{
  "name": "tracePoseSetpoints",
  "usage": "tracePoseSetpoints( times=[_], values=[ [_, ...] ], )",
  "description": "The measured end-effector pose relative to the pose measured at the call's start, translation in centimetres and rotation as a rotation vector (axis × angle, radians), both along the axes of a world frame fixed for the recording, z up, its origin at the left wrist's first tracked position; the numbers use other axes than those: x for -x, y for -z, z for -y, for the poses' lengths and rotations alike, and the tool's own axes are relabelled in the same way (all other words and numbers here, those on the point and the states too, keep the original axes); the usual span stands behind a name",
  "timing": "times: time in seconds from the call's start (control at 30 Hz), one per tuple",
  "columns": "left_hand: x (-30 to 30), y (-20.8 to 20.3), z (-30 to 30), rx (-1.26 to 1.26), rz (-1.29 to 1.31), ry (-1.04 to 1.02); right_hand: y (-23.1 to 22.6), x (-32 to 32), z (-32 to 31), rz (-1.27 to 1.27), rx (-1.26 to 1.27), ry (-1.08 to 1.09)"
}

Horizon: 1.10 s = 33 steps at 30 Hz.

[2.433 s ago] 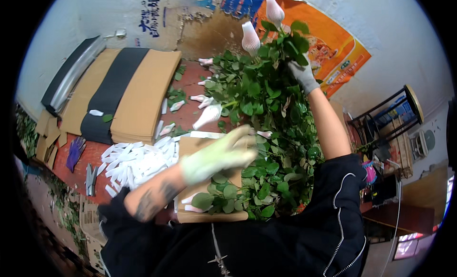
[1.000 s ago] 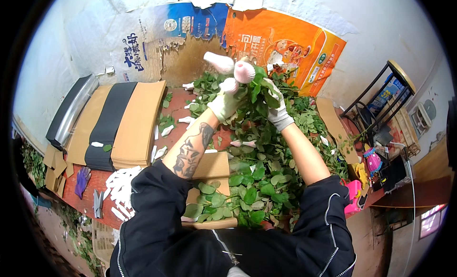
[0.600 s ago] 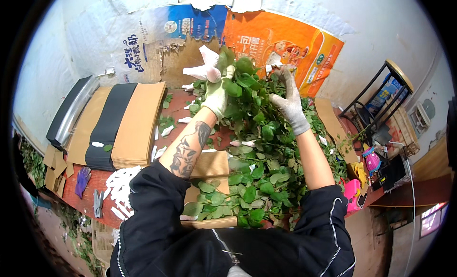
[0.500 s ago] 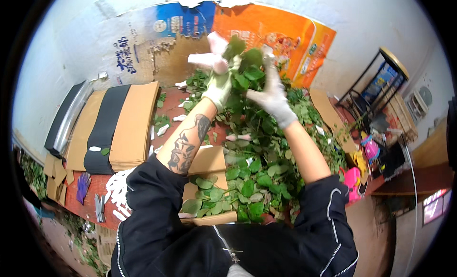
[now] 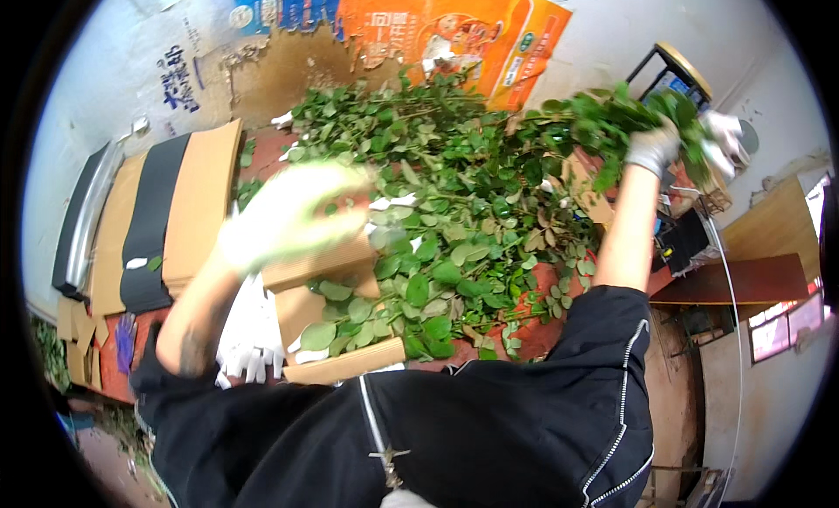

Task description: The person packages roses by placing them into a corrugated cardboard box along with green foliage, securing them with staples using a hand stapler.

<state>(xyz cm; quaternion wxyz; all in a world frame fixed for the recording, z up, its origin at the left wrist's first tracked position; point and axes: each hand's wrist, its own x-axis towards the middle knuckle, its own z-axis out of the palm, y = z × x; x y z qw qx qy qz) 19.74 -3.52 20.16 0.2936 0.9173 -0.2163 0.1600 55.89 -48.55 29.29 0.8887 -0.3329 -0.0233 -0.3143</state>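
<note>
My right hand (image 5: pixel 655 150), in a pale grey work glove, is closed round a bunch of leafy flower stems (image 5: pixel 612 119). It holds them out at the far right, past the table's edge. White-sleeved heads (image 5: pixel 724 143) stick out on the bunch's right side, and its leaves trail to the left. My left hand (image 5: pixel 293 215), in a yellowish-white glove, is apart from the bunch, above the left part of the table; motion smears its fingers. Under and beyond it spreads a wide heap of leafy stems (image 5: pixel 472 220). Several small white sleeves (image 5: pixel 402 200) lie among the leaves.
Stacked brown cardboard sheets (image 5: pixel 203 202) and black sheets (image 5: pixel 156 215) stand at the left. White gloves (image 5: pixel 251 338) and a cardboard piece (image 5: pixel 350 361) lie near my body. A purple glove (image 5: pixel 126 342) is at the left edge. A black-framed stool (image 5: pixel 677 67) stands far right.
The bunch, formerly between both hands over the heap's far middle, has swung right in my right hand. My left hand has let go and moved left and nearer. The view has shifted to the right.
</note>
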Motion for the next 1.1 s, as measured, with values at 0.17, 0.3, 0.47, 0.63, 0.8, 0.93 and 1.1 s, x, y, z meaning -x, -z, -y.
tracePoseSetpoints(
  times=[0.17, 0.3, 0.47, 0.63, 0.8, 0.93, 1.1],
  values=[
    [14.0, 11.6, -1.5, -0.200, -0.108, -0.228, -0.4, 2.4, 13.3, 0.244, -0.076, -0.026],
    [16.7, 14.7, 1.1, -0.293, -0.136, -0.348, -5.6, 6.9, 13.1, 0.418, 0.209, 0.036],
    [18.2, 19.0, 1.7, -0.120, -0.137, -0.450, -7.8, 14.5, -0.1, 0.533, 1.317, 0.397],
    [17.1, 17.3, 3.1, -0.141, -0.199, -0.502, 7.8, 22.6, -14.2, 1.015, 2.280, 0.542],
    [17.9, 17.9, 4.4, -0.208, -0.037, -0.652, 18.8, 34.5, -28.9, 0.908, 2.580, -0.105],
    [18.2, 19.9, 3.6, -0.153, -0.024, -0.608, 28.1, 33.8, -30.9, 0.827, 2.555, -0.323],
    [17.2, 19.0, 4.0, -0.221, -0.105, -0.553, 27.7, 32.5, -29.6, 0.731, 2.434, -0.502]
  ],
)
